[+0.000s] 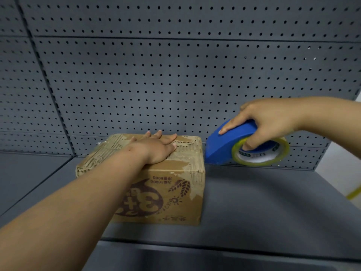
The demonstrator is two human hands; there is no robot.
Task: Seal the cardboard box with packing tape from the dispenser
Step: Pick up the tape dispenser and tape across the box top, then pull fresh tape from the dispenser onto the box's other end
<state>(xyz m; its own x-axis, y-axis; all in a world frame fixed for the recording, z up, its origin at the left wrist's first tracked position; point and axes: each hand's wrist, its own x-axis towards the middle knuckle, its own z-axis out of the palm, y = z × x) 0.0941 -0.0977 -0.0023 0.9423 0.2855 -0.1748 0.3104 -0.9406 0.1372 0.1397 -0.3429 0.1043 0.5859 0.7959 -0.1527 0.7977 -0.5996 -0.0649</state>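
Observation:
A worn brown cardboard box (175,192) with dark red print stands on the grey shelf, its flaps shut. My left hand (156,147) lies flat on the box top, fingers spread, pressing down. Just to the right of the box, a blue tape dispenser (224,145) with a roll of clear yellowish tape (261,155) hangs in the air. My right hand (267,122) grips it, fingers through the roll's core and the index finger along the blue body. The dispenser's front tip sits close to the box's upper right edge; contact between them is unclear.
The grey shelf surface (263,202) stretches right of the box and in front of it. A grey pegboard wall (175,75) rises directly behind. The shelf's front edge (214,245) runs below the box. A pale floor with a yellow stripe (351,192) shows at far right.

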